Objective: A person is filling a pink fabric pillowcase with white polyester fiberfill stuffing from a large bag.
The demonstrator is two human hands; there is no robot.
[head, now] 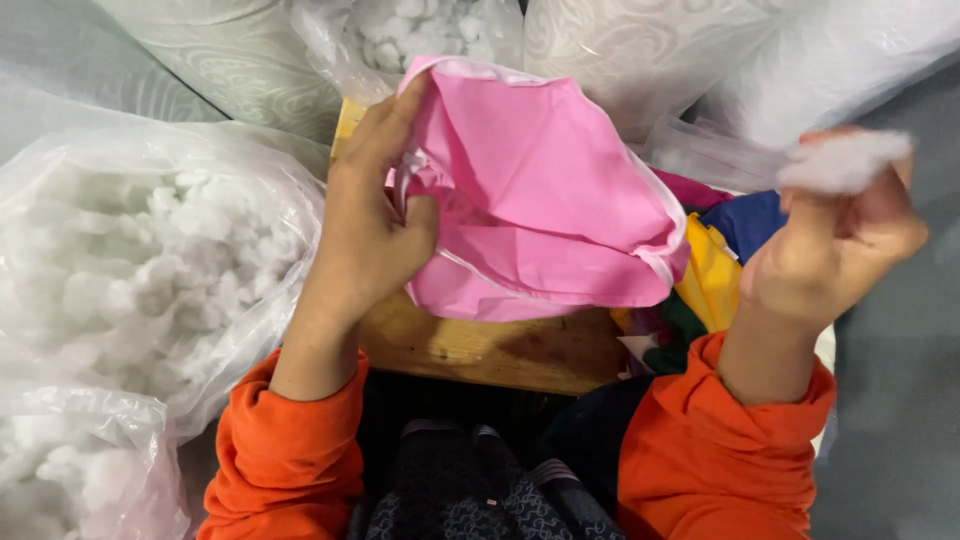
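Pink fabric cover (540, 190) is gripped at its opening by the left hand (365, 220), above the wooden bench (490, 350). White stuffing (845, 160) is pinched by the right hand (830, 260).

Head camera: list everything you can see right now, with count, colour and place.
Fabric cover: one, pink, centre, held open over the board.
Stuffing tuft: one, white, upper right, pinched in the fingers.
Bags of stuffing: at least three, clear plastic with white fill, left and top.
Fabric pieces: several, yellow, blue, magenta, dark green, right of the pink cover.
Wooden board: one, brown, under the cover.
Pillows: two, white patterned, top.
Sleeves: two, orange, bottom.
Left hand: grips the cover's opening.
Right hand: holds the tuft.
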